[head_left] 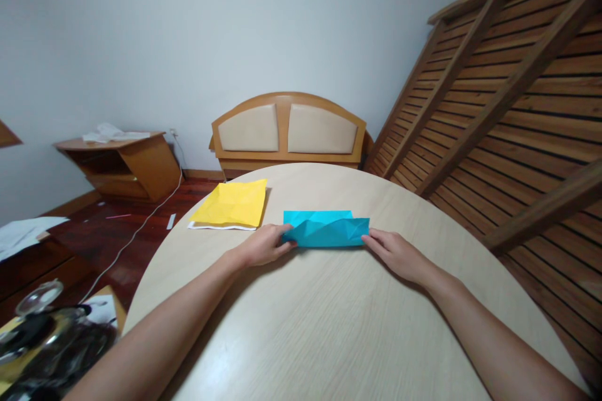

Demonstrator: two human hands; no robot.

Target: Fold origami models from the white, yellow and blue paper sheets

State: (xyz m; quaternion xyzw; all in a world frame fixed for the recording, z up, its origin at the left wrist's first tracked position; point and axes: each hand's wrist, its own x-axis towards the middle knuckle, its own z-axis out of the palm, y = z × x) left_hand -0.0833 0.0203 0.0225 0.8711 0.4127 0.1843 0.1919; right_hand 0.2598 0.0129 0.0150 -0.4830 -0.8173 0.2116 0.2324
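A creased blue sheet of paper (324, 229) lies folded over on the round pale wooden table (305, 319), its lower flap lifted over the upper half. My left hand (266, 245) pinches the flap's left end. My right hand (397, 254) touches the flap's right end with its fingertips. A yellow sheet of paper (232, 202) rests flat to the left, on top of a white sheet (214, 225) whose edge shows beneath it.
Behind the table stands a wooden headboard with beige panels (288, 131). A slatted wooden frame (508, 94) leans at the right. A low wooden shelf unit (125, 166) stands by the wall at left, a white cable (141, 229) across the floor. Glassware (40, 332) sits low left.
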